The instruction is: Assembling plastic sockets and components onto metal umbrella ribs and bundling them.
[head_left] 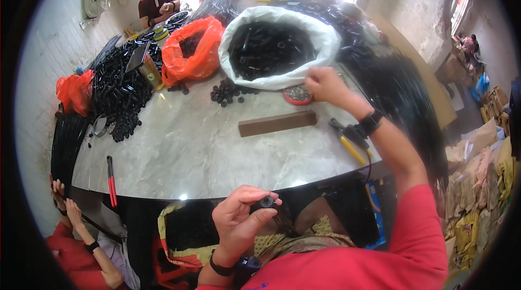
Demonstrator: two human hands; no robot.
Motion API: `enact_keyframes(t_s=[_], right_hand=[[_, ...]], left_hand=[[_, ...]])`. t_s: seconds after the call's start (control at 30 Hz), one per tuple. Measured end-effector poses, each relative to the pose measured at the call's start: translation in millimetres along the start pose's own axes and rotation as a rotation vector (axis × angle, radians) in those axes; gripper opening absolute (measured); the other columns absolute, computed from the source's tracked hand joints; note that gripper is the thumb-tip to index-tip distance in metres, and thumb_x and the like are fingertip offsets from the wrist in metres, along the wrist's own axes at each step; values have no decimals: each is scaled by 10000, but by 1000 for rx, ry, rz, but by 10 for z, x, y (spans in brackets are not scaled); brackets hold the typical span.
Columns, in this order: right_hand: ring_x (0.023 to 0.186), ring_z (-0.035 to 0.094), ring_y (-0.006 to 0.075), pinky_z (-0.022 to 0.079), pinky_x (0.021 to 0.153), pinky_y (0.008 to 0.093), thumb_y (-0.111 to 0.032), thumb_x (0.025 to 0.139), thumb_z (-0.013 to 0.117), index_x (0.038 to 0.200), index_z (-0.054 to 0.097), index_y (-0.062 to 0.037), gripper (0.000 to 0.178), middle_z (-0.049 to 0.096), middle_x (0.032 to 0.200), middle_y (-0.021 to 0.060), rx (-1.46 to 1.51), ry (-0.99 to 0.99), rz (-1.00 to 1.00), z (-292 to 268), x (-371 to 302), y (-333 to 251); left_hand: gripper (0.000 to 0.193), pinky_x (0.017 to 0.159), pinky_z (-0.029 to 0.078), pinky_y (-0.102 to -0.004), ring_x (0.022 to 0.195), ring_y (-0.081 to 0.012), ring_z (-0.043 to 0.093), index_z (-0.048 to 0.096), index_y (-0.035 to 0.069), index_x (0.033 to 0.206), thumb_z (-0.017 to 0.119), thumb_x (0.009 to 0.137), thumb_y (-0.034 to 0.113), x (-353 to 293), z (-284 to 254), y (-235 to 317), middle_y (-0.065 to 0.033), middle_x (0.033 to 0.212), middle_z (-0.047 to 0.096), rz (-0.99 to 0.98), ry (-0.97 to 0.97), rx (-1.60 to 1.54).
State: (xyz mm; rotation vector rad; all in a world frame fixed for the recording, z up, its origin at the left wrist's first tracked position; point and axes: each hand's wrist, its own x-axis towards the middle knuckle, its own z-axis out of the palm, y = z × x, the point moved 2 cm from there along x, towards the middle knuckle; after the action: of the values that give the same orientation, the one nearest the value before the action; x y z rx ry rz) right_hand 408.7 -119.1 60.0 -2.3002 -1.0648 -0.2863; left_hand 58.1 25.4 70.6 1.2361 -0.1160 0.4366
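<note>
Near the table's front edge, my left hand (239, 219) pinches a small round black cap (266, 201) with a hole in its middle between thumb and fingers. My right hand (328, 88) is over the right rim of a shallow red dish (297, 101) heaped with tiny silvery metal pieces. Its fingertips are drawn together; anything between them is too small to make out. Just behind the dish stands a white plastic sack (230, 67) full of black tubular parts (268, 48). A pile of small black caps (225, 93) lies left of the dish.
A brown bar (277, 123) and yellow-handled pliers (350, 146) lie before the dish. Red-handled pliers (111, 181) lie at left. Orange bags (192, 62), heaped black parts (116, 86) and long black rods (396, 84) surround the tabletop. A co-worker's hands (68, 206) show lower left; another person (157, 2) sits behind.
</note>
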Motion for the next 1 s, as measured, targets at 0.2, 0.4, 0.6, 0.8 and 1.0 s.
enact_keyframes(t_s=[0.2,0.4,0.6,0.8,1.0], right_hand=[[599,599,61,485,519,191,-147,885,685,857,716,-11,143,669,727,14,911,-108,354,-542,-475,-483],[681,651,103,549,581,217,-100,894,690,1034,707,13,181,695,840,79,1457,-177,414,-687,-1094,-586],[737,674,117,574,634,230,-127,937,652,1093,695,11,213,705,880,79,1647,-187,398,-621,-1380,-612],[765,679,120,585,655,246,-126,956,629,1133,675,21,235,705,915,86,1752,-227,378,-541,-1457,-647],[767,689,138,589,659,247,-88,934,650,1118,676,28,219,705,918,104,1787,-251,396,-440,-1497,-691]], left_hand=[[310,810,558,-399,856,-291,675,623,-52,1056,707,764,-110,-80,189,50,-190,958,655,13,66,64],[322,799,553,-389,830,-287,678,633,-34,1061,763,766,-32,-112,318,46,-181,935,668,34,74,65],[321,795,549,-377,831,-286,681,636,-23,1065,777,777,-2,-139,403,52,-178,928,674,21,68,91],[325,803,547,-383,836,-284,683,634,-24,1068,783,782,15,-166,416,61,-175,931,678,17,80,109],[321,812,546,-392,840,-283,683,631,-27,1067,781,787,17,-172,401,67,-172,939,675,3,89,107]])
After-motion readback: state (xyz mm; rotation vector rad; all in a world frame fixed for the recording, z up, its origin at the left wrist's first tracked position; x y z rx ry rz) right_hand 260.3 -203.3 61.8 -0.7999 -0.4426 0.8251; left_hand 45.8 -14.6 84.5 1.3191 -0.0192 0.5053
